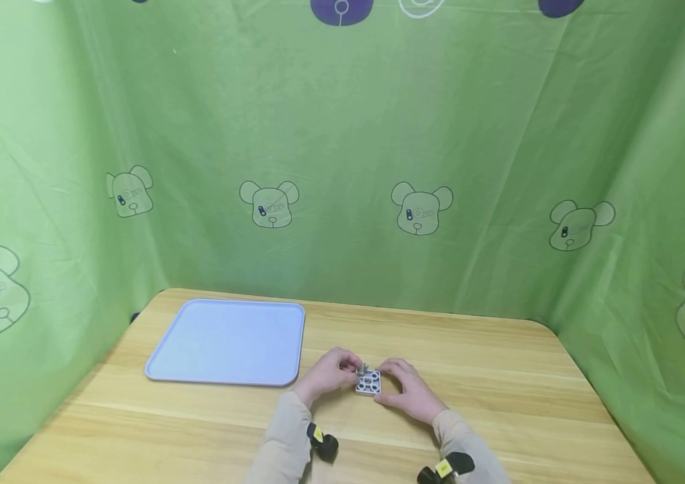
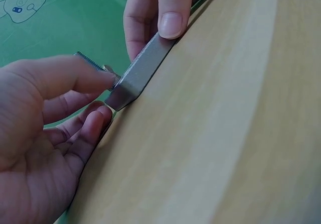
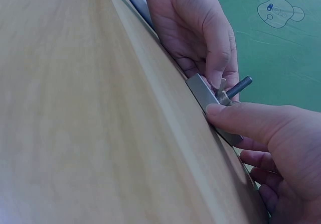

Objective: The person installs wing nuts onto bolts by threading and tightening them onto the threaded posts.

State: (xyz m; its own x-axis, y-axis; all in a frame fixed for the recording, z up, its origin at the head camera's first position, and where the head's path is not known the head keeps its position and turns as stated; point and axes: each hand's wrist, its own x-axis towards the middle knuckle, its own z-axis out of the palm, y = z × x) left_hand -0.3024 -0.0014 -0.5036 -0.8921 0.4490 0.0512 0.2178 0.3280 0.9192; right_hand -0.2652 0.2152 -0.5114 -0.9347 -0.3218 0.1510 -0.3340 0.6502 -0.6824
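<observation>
A square metal block (image 1: 369, 384) with several round holes in its face lies on the table between the two hands. From one corner stands a threaded bolt (image 3: 239, 87), with a wing nut (image 3: 224, 99) low on it against the block. My left hand (image 1: 329, 374) pinches the wing nut at the block's left side; its fingers partly cover the nut in the left wrist view. With thumb and fingers on opposite edges, my right hand (image 1: 410, 392) holds the block from the right. The bolt's lower end is hidden.
A pale blue tray (image 1: 230, 343) lies on the wooden table (image 1: 530, 390), left of the hands. Green curtains (image 1: 342, 134) with printed bear heads surround the table at the back and sides. Each wrist carries a small black camera.
</observation>
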